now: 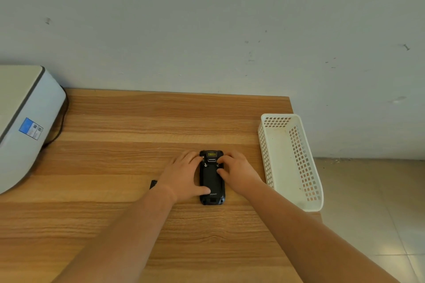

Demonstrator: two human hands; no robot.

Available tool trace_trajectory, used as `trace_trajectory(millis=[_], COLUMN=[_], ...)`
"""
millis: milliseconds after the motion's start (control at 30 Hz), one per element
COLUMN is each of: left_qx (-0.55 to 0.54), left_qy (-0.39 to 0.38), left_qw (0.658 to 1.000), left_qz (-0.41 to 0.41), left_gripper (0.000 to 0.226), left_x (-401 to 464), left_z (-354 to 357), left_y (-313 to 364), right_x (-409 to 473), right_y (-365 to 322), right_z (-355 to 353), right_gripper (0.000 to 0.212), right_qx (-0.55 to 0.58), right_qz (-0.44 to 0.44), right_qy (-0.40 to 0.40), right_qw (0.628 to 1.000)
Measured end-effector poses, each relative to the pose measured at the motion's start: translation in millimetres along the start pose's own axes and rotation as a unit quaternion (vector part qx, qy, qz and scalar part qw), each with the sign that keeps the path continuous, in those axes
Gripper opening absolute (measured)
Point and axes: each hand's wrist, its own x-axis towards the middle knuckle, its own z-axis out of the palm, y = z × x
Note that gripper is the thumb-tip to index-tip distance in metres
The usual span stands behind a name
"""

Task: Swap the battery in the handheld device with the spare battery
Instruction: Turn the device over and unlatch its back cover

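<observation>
A black handheld device [212, 181] lies face down on the wooden table [128, 122], its back cover on and two small latches showing near its top. My left hand [184, 177] rests on its left side, thumb pressed on the lower cover and fingers at the left latch. My right hand [236, 172] holds the right side, fingertips at the right latch. A small black object [153, 184], perhaps the spare battery, peeks out from behind my left wrist; most of it is hidden.
A white perforated plastic basket [296, 167] stands at the table's right edge, close to my right hand. A large white machine [25, 122] with a dark cable occupies the back left corner. A wall runs along the table's far edge.
</observation>
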Motion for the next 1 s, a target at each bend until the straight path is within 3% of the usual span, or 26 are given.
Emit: trace_trajectory(millis=[200, 767, 1000], left_qx=[0.059, 0.082, 0.077], left_qy=[-0.022, -0.026, -0.027], left_qw=[0.998, 0.996, 0.997], left_qz=[-0.011, -0.013, -0.013], left_gripper=[0.117, 0.116, 0.114], left_x=[-6.4, -5.7, -8.8], left_z=[16.3, 20.4, 22.0], left_y=[-3.5, -1.9, -2.9], right_x=[5.9, 17.2, 13.1], right_y=[-10.7, -26.6, -27.7], right_z=[-1.4, 1.1, -7.2], right_gripper=[0.035, 0.031, 0.007], right_qx=[-0.043, -0.016, 0.074], right_qz=[0.007, 0.069, 0.088], right_qy=[-0.047, -0.068, -0.035], right_qw=[0.998, 0.995, 0.993])
